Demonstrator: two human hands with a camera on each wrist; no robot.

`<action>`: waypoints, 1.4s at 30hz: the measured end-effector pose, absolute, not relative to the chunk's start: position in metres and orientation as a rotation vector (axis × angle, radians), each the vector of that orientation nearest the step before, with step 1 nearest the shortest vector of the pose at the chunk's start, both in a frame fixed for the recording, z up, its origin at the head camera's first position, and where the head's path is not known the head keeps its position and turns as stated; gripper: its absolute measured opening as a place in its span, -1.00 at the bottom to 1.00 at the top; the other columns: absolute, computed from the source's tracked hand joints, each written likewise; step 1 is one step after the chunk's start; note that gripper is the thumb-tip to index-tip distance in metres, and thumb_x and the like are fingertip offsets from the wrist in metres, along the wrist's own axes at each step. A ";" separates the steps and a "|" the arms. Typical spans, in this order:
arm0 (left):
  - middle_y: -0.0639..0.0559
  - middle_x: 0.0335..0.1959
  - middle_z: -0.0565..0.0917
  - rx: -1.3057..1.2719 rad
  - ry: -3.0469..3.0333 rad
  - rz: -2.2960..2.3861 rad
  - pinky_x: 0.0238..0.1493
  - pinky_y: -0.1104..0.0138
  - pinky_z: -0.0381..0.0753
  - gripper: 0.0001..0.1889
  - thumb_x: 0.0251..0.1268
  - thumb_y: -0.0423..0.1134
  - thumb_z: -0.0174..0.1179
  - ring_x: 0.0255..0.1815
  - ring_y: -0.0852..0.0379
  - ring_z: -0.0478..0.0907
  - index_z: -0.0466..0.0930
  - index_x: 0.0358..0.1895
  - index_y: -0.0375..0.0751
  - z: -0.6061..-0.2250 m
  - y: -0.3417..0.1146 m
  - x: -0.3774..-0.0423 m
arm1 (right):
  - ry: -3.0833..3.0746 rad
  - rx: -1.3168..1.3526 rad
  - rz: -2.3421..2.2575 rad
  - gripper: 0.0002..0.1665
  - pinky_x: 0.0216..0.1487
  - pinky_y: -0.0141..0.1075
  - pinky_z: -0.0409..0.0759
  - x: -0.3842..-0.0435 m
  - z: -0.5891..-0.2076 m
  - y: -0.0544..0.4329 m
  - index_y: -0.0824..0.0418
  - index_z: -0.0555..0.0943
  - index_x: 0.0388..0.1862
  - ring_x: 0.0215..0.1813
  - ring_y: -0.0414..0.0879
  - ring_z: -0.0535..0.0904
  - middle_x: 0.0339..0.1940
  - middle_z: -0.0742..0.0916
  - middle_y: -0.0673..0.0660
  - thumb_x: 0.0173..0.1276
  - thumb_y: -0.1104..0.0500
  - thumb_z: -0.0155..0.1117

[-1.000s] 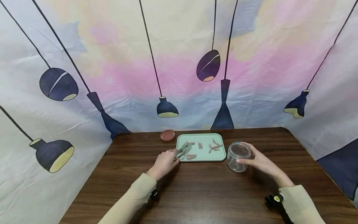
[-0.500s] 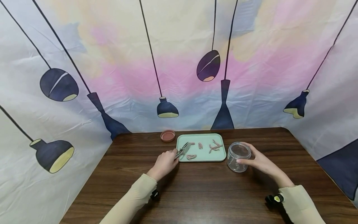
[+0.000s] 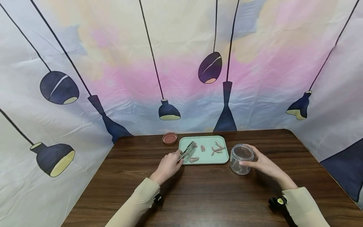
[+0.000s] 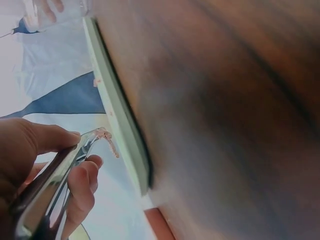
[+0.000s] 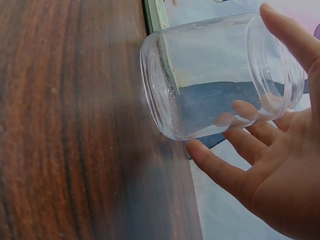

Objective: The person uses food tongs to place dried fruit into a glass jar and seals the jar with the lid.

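My left hand (image 3: 167, 165) holds a pair of metal tongs (image 3: 187, 150) over the left part of a pale green tray (image 3: 208, 159). In the left wrist view, thumb and fingers squeeze the tongs (image 4: 47, 192), and a small pinkish strip (image 4: 111, 142) hangs from their tips. Several more pinkish strips (image 3: 217, 150) lie scattered on the tray. Right of the tray, a clear, lidless jar (image 3: 239, 165) stands upright on the table. My right hand (image 3: 265, 164) grips it from the right, thumb in front; the right wrist view shows nothing inside the jar (image 5: 210, 65).
A round reddish-brown lid (image 3: 170, 138) lies at the back of the dark wooden table (image 3: 204, 195), left of the tray. Behind the table's far edge hangs a cloth (image 3: 187, 72) printed with lamps.
The tongs' arms have come together, and their tips have risen slightly to the right with a pinkish strip from the tray's left side. The right hand and jar stay in place.
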State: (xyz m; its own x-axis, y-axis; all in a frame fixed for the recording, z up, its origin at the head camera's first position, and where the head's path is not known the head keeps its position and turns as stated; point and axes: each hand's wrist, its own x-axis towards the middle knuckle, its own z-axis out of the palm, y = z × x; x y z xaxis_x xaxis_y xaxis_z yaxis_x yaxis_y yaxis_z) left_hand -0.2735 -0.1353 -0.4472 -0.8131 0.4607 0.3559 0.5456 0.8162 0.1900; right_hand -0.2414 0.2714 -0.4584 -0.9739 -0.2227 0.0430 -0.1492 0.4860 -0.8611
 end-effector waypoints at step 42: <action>0.04 -0.28 0.67 -0.973 -2.512 -0.953 -0.68 0.46 0.24 -0.69 0.56 -0.16 0.14 -0.76 0.33 0.23 0.52 0.20 -0.22 -0.401 -0.013 -0.262 | 2.620 -0.329 -1.568 0.09 0.29 0.30 0.26 -0.243 -0.464 0.273 0.14 0.07 0.62 0.45 0.33 0.27 0.47 0.35 0.37 0.30 -0.06 0.48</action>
